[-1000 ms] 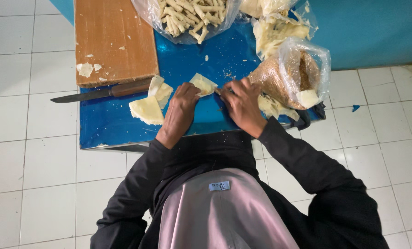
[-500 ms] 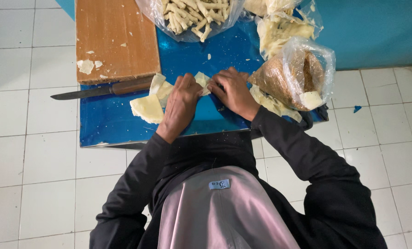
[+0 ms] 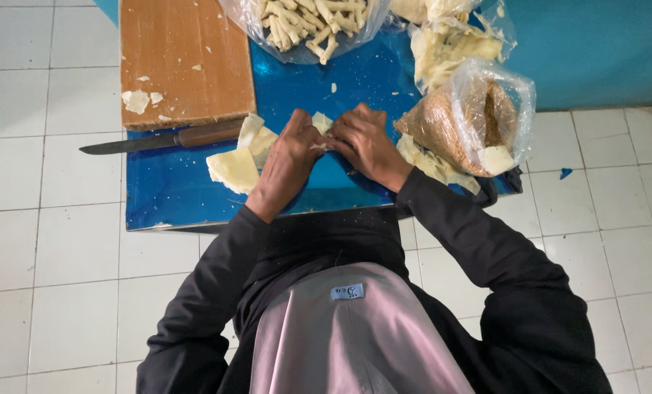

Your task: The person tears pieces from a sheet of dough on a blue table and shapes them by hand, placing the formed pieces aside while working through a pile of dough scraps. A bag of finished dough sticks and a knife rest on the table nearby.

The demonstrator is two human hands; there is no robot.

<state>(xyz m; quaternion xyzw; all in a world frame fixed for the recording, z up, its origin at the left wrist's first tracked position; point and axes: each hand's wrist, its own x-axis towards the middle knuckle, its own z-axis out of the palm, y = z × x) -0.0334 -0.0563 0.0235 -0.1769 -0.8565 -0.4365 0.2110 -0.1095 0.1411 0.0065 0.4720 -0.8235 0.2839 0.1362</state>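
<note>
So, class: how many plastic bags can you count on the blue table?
3, maybe more hidden: one bag of rolled sticks at top centre, one bag of pale sheets at top right, one bag of brown crumbs beside the right hand.

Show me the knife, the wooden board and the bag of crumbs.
knife (image 3: 133,143), head view, on its blade.
wooden board (image 3: 187,51), head view, on its bare top.
bag of crumbs (image 3: 453,120), head view, on its brown filling.

White tiled floor (image 3: 41,241); turquoise wall (image 3: 596,51)

Both hands pinching a pale dough piece (image 3: 320,122), knife (image 3: 158,140), cutting board (image 3: 184,62)
</note>
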